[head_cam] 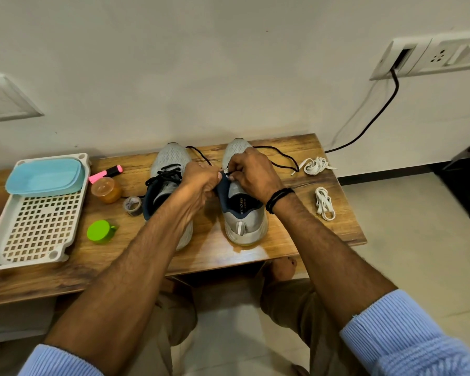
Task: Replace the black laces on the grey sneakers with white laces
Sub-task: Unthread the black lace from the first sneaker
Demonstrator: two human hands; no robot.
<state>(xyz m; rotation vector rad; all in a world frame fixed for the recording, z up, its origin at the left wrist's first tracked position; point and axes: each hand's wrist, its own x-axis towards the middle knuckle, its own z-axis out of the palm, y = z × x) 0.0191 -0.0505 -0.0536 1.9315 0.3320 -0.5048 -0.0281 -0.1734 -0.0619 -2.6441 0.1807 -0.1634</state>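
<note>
The right grey sneaker (pixel 243 210) is stood just right of the frame's centre on the wooden desk (pixel 280 240), its heel toward the lower edge of the frame and its toe toward the wall, so that its long axis runs up the picture. Its navy tongue (pixel 223 185) is gripped by the curled left hand (pixel 201 180). Just beside it, the right hand (pixel 251 172) is closed in a pinch over the eyelets; a lace end appears to be held there, though black or white cannot be told. A loose black lace (pixel 280 158) is trailed from the shoe toward the upper right.

The left grey sneaker (pixel 168 169), parallel and just beside the first, is seen with its black lace (pixel 164 175) threaded.

Two bundles of white laces (pixel 316 165) (pixel 324 203) are laid right of the shoes, near the desk's right edge. Bare wood is left in front of the heels.

At the left are placed a roll of tape (pixel 133 205), an orange jar (pixel 106 189), a pink highlighter (pixel 106 172), a green cup (pixel 101 231) and a white perforated tray (pixel 36 226) carrying a blue lidded box (pixel 45 176).
</note>
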